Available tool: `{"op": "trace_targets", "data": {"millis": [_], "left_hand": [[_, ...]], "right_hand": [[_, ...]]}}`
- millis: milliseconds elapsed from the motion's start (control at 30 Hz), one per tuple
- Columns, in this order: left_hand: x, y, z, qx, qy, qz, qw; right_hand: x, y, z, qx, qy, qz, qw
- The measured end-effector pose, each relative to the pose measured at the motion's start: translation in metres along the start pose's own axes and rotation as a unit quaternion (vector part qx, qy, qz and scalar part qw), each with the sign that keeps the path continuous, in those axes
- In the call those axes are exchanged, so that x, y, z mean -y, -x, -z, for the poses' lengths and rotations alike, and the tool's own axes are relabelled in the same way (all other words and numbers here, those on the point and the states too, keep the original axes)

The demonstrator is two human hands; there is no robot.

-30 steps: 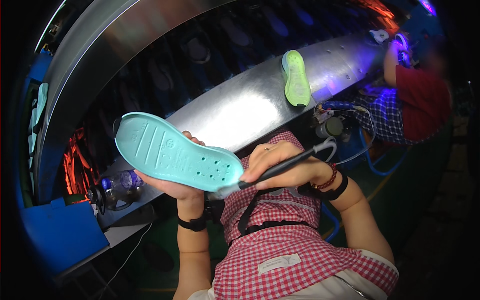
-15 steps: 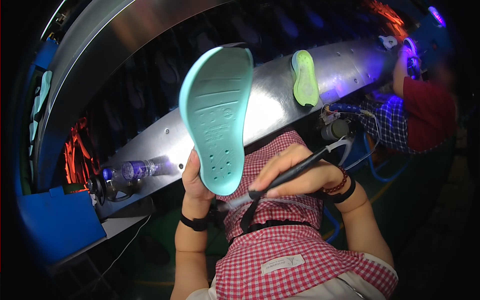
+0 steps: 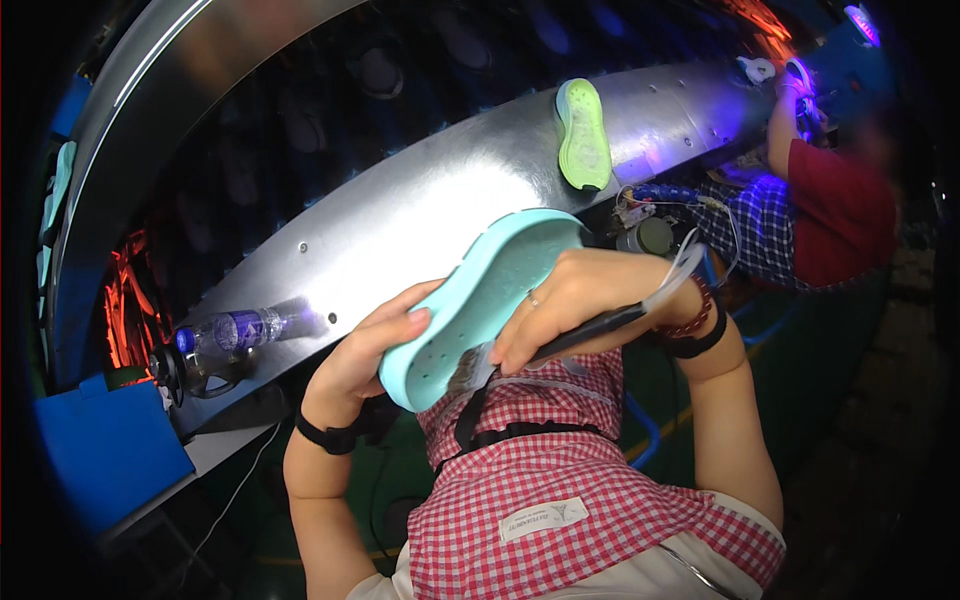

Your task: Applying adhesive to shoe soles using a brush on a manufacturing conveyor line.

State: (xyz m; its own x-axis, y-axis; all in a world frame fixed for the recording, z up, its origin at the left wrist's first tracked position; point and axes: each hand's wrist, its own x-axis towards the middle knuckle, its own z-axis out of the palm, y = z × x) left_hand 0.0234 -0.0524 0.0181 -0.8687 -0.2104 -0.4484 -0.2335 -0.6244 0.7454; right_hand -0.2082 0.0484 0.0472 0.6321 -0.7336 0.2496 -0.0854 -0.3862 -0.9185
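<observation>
Item: teal shoe sole point(image 3: 480, 300), grasped in my left hand point(image 3: 365, 350) above my lap, just off the curved metal conveyor point(image 3: 420, 200). My right hand point(image 3: 580, 300) is clenched on a dark brush point(image 3: 560, 340), bristles touching the sole's near end. I judge brushing under way, unfinished; coated area not discernible. Also logged: green sole point(image 3: 583, 135) on the conveyor, bottle point(image 3: 235, 330), a co-worker point(image 3: 840, 200)

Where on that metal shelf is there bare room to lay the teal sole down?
The metal shelf is bare between the plastic bottle and the green sole. It is crowded right of the green sole, where cables and a co-worker's arm sit.
</observation>
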Motion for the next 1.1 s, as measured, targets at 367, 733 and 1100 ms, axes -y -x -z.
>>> {"op": "trace_targets", "data": {"millis": [367, 733, 1100], "left_hand": [[0.017, 0.025, 0.017, -0.141, 0.095, -0.058, 0.984], [0.033, -0.019, 0.031, -0.031, 0.361, -0.297, 0.884], [0.041, -0.041, 0.015, -0.199, 0.309, -0.307, 0.878]], "right_hand": [[-0.012, 0.019, -0.006, -0.179, -0.021, 0.000, 0.984], [0.003, 0.006, -0.026, -0.295, 0.036, 0.018, 0.955], [-0.035, -0.021, -0.063, -0.282, 0.278, 0.035, 0.918]]}}
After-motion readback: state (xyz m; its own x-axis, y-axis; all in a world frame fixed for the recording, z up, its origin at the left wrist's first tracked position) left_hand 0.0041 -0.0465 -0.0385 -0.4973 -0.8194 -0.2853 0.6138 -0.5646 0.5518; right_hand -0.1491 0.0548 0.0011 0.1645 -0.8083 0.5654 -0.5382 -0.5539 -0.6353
